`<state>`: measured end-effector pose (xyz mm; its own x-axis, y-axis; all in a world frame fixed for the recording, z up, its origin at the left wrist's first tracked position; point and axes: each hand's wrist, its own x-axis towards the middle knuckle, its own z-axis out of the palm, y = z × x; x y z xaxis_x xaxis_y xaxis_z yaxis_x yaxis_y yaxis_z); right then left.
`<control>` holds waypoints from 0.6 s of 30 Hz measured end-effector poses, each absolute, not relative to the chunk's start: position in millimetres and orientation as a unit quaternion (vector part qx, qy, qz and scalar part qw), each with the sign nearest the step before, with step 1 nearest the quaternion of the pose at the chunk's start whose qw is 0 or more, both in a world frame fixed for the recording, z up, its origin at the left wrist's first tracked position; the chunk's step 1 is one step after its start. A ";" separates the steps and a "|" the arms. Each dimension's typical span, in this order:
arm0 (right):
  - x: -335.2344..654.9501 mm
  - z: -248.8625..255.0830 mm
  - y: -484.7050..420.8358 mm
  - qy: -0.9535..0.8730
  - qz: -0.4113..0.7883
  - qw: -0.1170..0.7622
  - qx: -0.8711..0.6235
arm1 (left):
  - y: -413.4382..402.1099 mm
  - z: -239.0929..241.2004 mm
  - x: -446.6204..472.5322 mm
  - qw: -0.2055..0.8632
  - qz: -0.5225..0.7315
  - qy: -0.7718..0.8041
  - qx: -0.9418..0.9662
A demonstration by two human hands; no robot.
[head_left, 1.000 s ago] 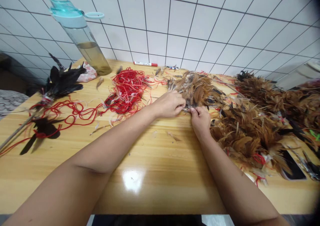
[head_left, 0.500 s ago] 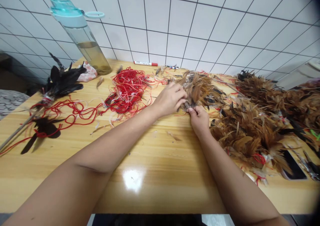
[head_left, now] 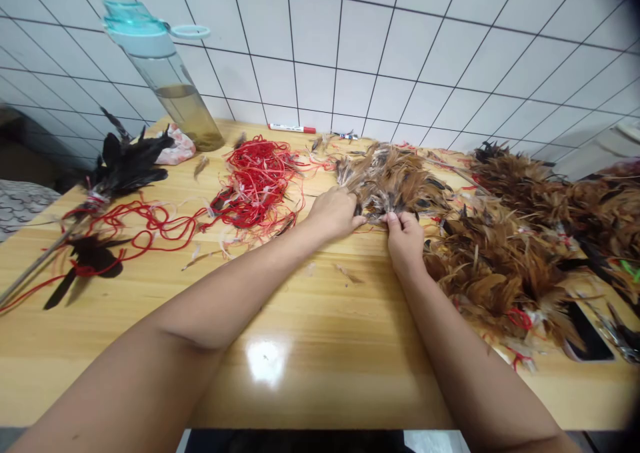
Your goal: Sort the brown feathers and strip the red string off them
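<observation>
brown feather bunch on counter, quills toward the person, tips toward the tiled wall, left hand and right hand grips pinching its quill end

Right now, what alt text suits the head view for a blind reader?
A person's left hand and right hand pinch the near edge of a brown feather bundle on a wooden table. Tangled red string lies left, more feathers right.
</observation>
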<state>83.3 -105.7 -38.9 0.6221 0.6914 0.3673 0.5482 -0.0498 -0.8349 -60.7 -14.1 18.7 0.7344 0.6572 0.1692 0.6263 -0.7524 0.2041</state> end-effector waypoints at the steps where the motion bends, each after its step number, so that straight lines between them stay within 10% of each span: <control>1: 82.4 -37.3 -106.3 -0.430 0.064 0.535 -0.725 | -16.1 19.3 -59.6 0.067 0.113 0.348 0.928; 8: 79.2 -30.8 -108.4 -0.437 0.059 0.521 -0.731 | -6.5 23.6 -62.4 0.145 0.091 0.357 0.918; 18: 77.6 -26.5 -109.5 -0.444 0.051 0.512 -0.733 | -2.7 21.8 -54.7 0.565 0.254 0.289 0.730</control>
<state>77.6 -109.5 -26.5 0.6004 0.7033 0.3807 0.5993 -0.0804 -0.7965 -54.7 -2.7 21.8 0.7040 0.7088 0.0445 0.1354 -0.1954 0.9713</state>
